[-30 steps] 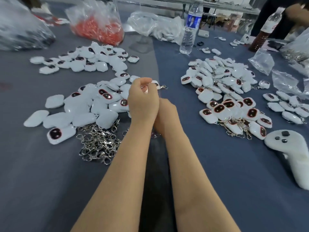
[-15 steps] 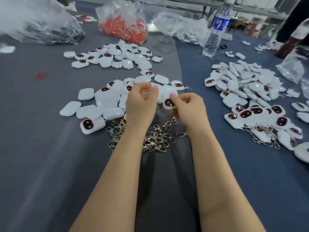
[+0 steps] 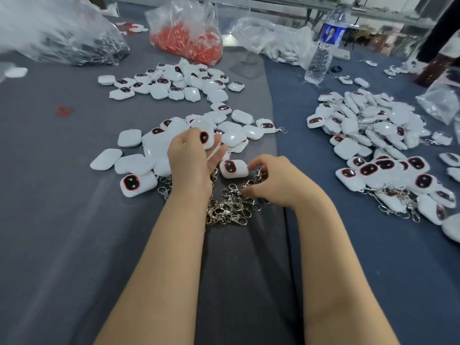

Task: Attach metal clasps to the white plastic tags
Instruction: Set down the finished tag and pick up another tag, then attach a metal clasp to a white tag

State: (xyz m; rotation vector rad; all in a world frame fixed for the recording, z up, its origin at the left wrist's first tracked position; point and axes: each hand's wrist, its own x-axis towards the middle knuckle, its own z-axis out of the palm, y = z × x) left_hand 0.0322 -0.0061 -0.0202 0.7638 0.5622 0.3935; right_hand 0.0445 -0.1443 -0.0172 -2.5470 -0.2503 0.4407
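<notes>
My left hand (image 3: pixel 191 158) holds a white plastic tag (image 3: pixel 206 139) with a dark red-rimmed oval between its fingers and thumb, just above the middle pile of loose tags (image 3: pixel 139 163). My right hand (image 3: pixel 276 180) has its fingers curled down on a metal clasp (image 3: pixel 259 174) at the top edge of the heap of clasps (image 3: pixel 229 207). Another single tag (image 3: pixel 234 168) lies on the cloth between my two hands, close to the right fingertips.
A far pile of tags (image 3: pixel 174 83) lies behind. Tags with clasps on them (image 3: pixel 373 145) spread at the right. At the back stand a water bottle (image 3: pixel 323 48), a bag of red parts (image 3: pixel 189 38), and clear bags (image 3: pixel 62 38) (image 3: pixel 273 43). Grey cloth (image 3: pixel 62 220) covers the table.
My hands have come apart. The right hand has dropped from tag height onto the clasp heap. The left hand's fingers have opened out around a tag. The view has swung left.
</notes>
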